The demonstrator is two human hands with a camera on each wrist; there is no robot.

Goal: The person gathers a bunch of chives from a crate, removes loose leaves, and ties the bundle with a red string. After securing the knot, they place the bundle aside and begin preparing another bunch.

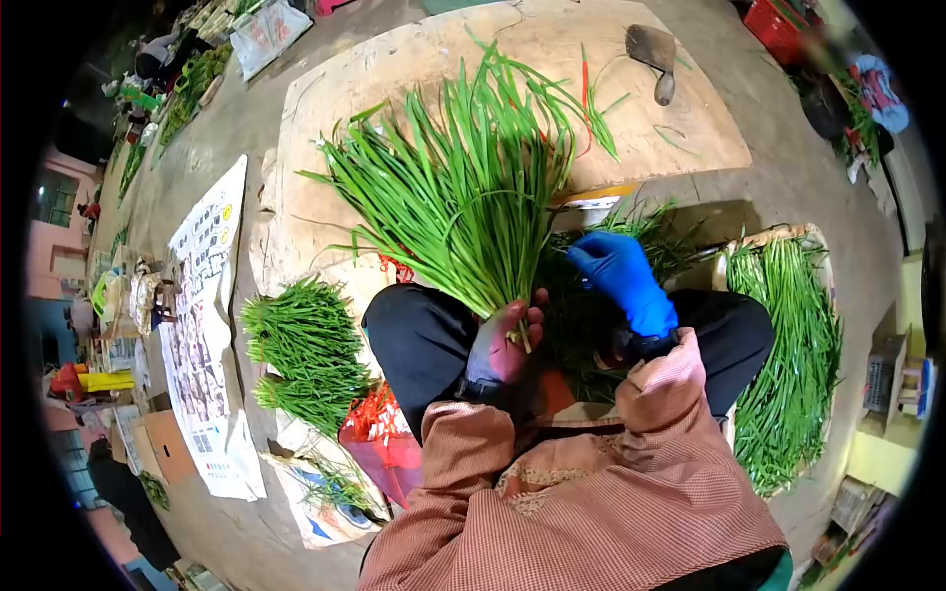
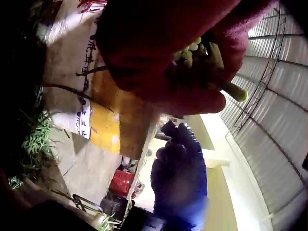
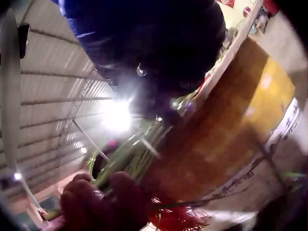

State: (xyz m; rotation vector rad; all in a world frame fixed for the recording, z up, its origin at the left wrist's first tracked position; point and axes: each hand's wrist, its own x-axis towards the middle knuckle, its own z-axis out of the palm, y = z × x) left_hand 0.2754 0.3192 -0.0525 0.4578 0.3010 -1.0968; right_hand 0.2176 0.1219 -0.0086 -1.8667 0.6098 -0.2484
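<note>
Chive bunch in left hand

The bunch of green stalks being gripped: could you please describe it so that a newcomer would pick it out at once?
Start at the big wooden board lying on the ground ahead of the seated person. The bunch of green stalks fans out over it from the left hand, which grips its base above the knees. Unlike the piles lying at either side, it is the only one held up off the ground.
</note>
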